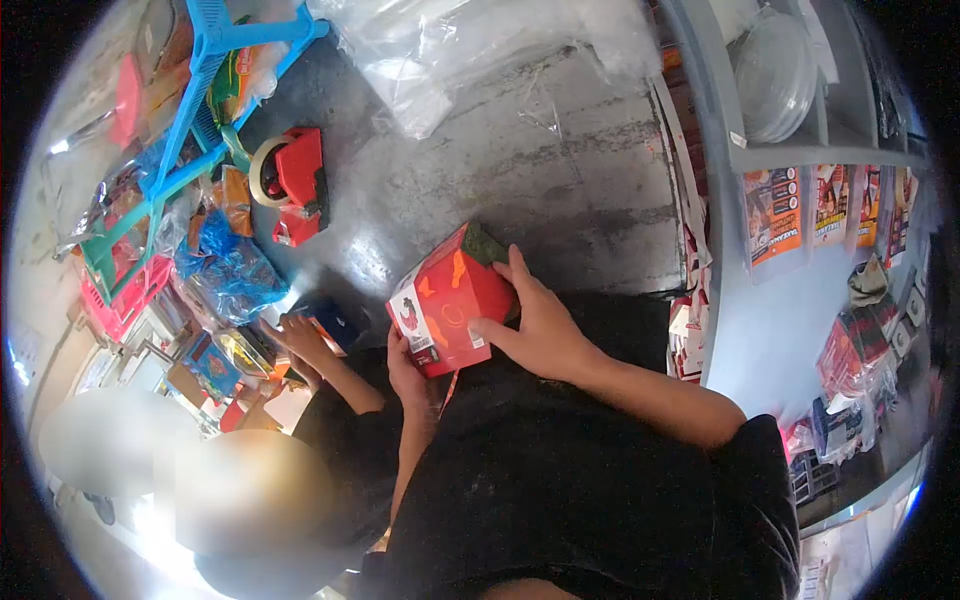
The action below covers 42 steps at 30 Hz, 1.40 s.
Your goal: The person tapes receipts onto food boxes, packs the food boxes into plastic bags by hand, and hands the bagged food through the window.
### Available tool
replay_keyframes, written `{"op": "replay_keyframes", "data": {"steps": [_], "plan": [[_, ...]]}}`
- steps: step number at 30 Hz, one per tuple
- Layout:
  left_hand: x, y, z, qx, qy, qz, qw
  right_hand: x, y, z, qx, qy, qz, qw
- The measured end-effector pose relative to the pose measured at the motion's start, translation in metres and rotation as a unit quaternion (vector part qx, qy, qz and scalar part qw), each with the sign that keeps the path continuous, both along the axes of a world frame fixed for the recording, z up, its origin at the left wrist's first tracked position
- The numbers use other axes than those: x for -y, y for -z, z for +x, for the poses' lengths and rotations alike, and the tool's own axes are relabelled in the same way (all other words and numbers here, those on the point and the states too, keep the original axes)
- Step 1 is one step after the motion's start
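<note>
A red printed box (455, 315) with orange marks, a white-and-black picture panel and a dark green end is held tilted in front of my body, at the near edge of the dark worktable (440, 175). My left hand (407, 375) grips its lower left corner. On the other side, my right hand (545, 325) clasps the box, thumb on the front face and fingers reaching round the far edge. Part of the box's right side is hidden by that hand. A red tape dispenser (298, 175) with a roll of tape lies on the table beyond the box.
Clear plastic bags (500, 45) cover the table's far side. A blue-green plastic rack (205, 75) and a blue plastic bag (228, 265) are at the left. Close on my left, a co-worker's hand (305, 345) is near a dark blue box (332, 325). Grey shelving (800, 155) stands at right.
</note>
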<state>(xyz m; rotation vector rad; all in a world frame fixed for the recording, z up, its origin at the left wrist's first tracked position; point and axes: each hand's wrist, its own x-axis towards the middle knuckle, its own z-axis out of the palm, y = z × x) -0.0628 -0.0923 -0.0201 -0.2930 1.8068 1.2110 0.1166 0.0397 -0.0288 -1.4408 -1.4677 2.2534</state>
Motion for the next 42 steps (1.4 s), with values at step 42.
{"op": "replay_keyframes", "data": {"steps": [42], "plan": [[0.018, 0.034, 0.015, -0.120, -0.013, 0.060, 0.991, -0.107, 0.054, -0.070, 0.113, -0.145, 0.000, 0.983]]}}
